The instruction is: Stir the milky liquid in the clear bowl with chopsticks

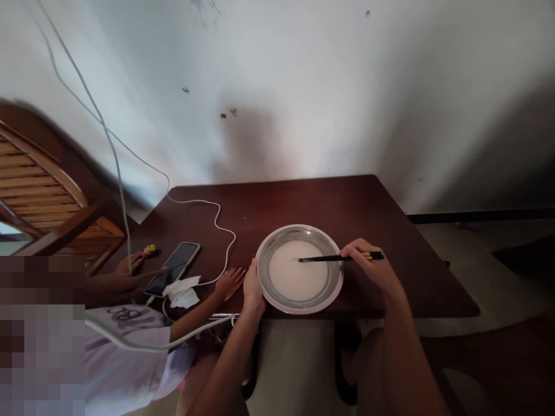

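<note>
A round metal plate (333, 289) holding a pale white liquid sits near the front edge of a dark wooden table (303, 202). My left hand (252, 286) grips the plate's left rim. My right hand (368, 263) pinches a pair of black chopsticks (329, 258) with yellow-banded ends, lying almost level, their tips over the liquid in the middle of the plate.
Another person sits at my left, one hand (229, 283) flat on the table beside the plate, the other (125, 277) near a phone (173, 267). A crumpled tissue (182, 292), a white charging cable (217, 222) and a wooden chair (43, 196) are on the left.
</note>
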### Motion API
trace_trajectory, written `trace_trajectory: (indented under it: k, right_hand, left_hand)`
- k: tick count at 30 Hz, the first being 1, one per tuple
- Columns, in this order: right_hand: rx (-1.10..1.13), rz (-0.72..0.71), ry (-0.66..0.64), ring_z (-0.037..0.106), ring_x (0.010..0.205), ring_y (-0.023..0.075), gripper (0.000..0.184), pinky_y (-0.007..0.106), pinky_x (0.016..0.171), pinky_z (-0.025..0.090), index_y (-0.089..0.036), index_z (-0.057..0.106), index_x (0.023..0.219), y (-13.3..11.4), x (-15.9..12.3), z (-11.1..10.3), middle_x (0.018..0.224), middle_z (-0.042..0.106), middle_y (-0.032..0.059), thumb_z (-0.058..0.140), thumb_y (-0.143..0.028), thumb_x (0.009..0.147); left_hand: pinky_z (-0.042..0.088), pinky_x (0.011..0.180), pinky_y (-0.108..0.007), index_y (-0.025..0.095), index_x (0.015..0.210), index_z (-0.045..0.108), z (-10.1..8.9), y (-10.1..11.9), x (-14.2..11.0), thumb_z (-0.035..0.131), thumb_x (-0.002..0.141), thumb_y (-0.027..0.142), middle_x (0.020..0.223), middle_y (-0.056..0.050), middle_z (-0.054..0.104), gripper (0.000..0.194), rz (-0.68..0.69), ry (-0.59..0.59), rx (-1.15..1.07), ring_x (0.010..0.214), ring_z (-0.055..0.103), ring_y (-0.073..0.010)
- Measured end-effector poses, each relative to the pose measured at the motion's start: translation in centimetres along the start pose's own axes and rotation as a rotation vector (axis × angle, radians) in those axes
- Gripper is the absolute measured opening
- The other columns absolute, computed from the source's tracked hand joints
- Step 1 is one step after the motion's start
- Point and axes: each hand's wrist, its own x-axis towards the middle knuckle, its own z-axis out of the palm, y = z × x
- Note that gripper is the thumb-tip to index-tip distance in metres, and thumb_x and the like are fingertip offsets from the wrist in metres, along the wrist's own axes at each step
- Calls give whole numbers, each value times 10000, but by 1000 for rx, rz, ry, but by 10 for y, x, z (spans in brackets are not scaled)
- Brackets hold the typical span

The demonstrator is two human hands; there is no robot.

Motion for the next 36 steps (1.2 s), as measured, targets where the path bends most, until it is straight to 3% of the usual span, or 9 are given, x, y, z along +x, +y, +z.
trace_trajectory:
  k: [6,11,16,19,22,26,32,36]
  right_hand:
    - [26,24,-104,698,836,250,276,374,818,505,-259,773,699,-1,0,2,793,751,40,640,-397,898]
    - [-5,14,-3,697,830,252,293,381,819,497,-256,767,689,0,0,0,784,750,45,633,-405,903]
    - [25,19,-114,698,811,245,294,372,802,508,-258,771,690,-2,-2,1,773,746,37,628,-398,905]
    - [17,6,-71,701,855,252,246,375,824,508,-261,780,721,-3,-1,1,818,761,42,651,-387,889]
    - [8,25,-38,695,817,249,311,383,823,504,-254,757,672,-2,-1,-1,764,741,44,630,-411,909]
    - [18,18,-123,692,823,246,290,375,807,511,-259,766,690,-1,-1,-1,781,743,43,634,-405,904]
    - [-1,30,-18,694,828,253,319,393,833,502,-259,758,680,4,-1,-2,779,735,46,627,-420,922]
    - [28,12,-100,694,825,256,289,385,807,518,-261,773,701,4,-2,-2,789,747,49,650,-423,907]
  left_hand:
    - [528,926,-337,185,741,682,-2,5,-3,741,824,510,863,-68,761,341,-56,29,35,928,719,-233]
    - [516,941,-338,164,817,749,-3,5,-2,680,877,458,901,-80,774,307,-85,82,76,955,714,-232]
    - [507,940,-346,155,835,780,-1,9,-6,674,884,426,904,-86,781,295,-69,105,119,946,705,-238]
    - [499,924,-326,155,813,779,1,12,-10,666,889,361,880,-74,779,247,-40,128,136,913,691,-218]
    - [504,905,-322,153,786,765,2,13,-11,680,872,405,869,-75,773,280,-62,106,96,892,689,-216]
    - [512,885,-327,151,794,762,3,11,-10,693,845,431,867,-73,771,293,-81,124,52,870,690,-216]
    - [506,925,-340,155,804,760,1,9,-7,718,818,457,893,-75,779,305,-84,102,36,908,697,-223]
    - [500,957,-340,164,820,760,-2,5,-4,727,817,466,925,-71,784,304,-65,78,23,930,707,-221]
